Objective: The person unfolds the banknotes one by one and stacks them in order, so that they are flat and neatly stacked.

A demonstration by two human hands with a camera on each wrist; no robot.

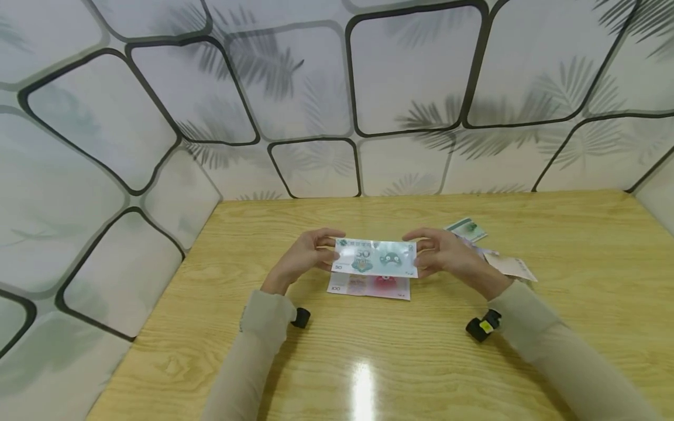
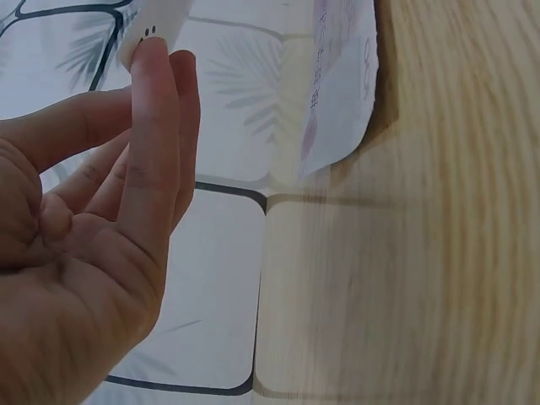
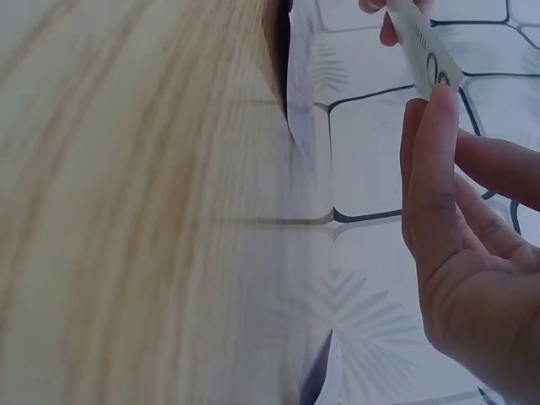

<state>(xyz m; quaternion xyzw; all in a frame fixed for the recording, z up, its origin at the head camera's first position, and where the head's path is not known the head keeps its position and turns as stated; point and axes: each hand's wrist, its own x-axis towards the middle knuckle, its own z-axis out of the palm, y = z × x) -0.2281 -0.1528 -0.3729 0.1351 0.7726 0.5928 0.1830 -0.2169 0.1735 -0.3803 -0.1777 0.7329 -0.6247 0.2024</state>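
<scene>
A bluish-green 50 banknote (image 1: 375,257) is stretched flat between both hands above the table. My left hand (image 1: 304,255) pinches its left end; the thumb lies at the note's edge in the left wrist view, where the banknote (image 2: 164,21) shows only partly. At the other end my right hand (image 1: 446,255) pinches it, and the right wrist view shows the thumb tip on the banknote's corner (image 3: 443,76). Below it a pink 100 banknote (image 1: 368,286) lies on the table, its upper part hidden by the 50. In the left wrist view this pink banknote (image 2: 348,93) curls at one end.
Beyond the right wrist several more banknotes lie loosely overlapped: a green one (image 1: 467,230), a purple one and a pale brown one (image 1: 512,266). The wooden table (image 1: 253,374) meets a patterned wall (image 1: 310,76) at the back. Black wrist cameras (image 1: 479,328) hang under both sleeves.
</scene>
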